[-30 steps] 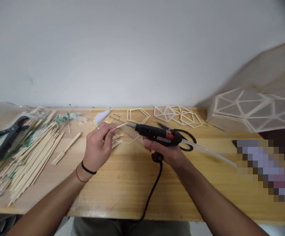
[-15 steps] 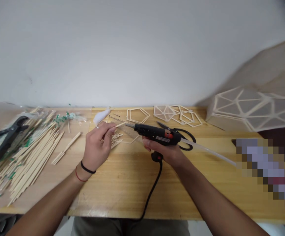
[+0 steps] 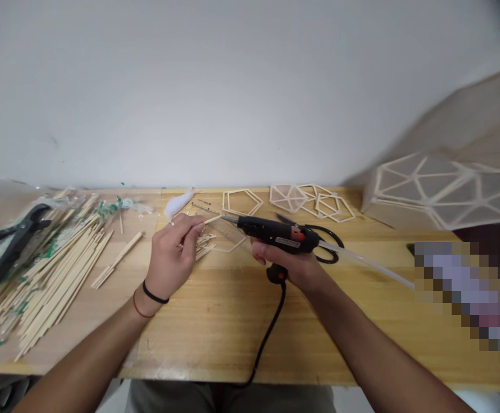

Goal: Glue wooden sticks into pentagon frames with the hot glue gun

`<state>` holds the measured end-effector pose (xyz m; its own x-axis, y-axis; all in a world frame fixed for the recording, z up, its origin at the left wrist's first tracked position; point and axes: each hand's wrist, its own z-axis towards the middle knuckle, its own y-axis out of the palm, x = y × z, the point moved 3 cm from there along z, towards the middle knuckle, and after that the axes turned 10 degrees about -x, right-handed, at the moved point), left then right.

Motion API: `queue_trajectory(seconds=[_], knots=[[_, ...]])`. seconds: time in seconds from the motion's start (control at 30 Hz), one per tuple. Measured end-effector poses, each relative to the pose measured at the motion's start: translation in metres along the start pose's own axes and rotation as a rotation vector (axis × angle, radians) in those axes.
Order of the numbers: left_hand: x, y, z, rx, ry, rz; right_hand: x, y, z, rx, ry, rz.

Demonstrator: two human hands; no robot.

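Between thumb and fingers my left hand (image 3: 173, 250) pinches a short wooden stick (image 3: 212, 219). Wrapped round the handle of a black glue gun (image 3: 271, 232) is my right hand (image 3: 286, 259); the gun's metal nozzle points left and meets or nearly meets the stick's free end. A clear glue stick (image 3: 370, 263) extends from the gun's back. Short stick pieces (image 3: 205, 248) and a clear ruler (image 3: 221, 226) lie beyond my left hand. Black-handled scissors (image 3: 329, 241) are partly hidden behind the gun.
Long sticks (image 3: 60, 287), plastic wrapping and black cutters (image 3: 15, 246) cover the table's left side. Wooden pentagon frames (image 3: 260, 203) and a white pouch-like item (image 3: 178, 203) lie along the wall. A large faceted structure (image 3: 430, 189) stands at right. The gun's cord (image 3: 269, 338) crosses the front edge.
The glue gun in my right hand has shifted very slightly right, its nozzle still at the stick's end. My left hand keeps its pinch, almost unmoved.
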<state>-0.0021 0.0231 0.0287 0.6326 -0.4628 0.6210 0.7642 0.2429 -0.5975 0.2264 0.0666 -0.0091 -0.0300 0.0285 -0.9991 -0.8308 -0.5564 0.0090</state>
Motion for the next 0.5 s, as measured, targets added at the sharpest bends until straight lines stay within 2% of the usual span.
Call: queue_trajectory(seconds=[0.5], knots=[[0.0018, -0.0015, -0.0002, -0.024, -0.004, 0.027, -0.0024, 0.0, 0.0013, 0.012, -0.003, 0.036]])
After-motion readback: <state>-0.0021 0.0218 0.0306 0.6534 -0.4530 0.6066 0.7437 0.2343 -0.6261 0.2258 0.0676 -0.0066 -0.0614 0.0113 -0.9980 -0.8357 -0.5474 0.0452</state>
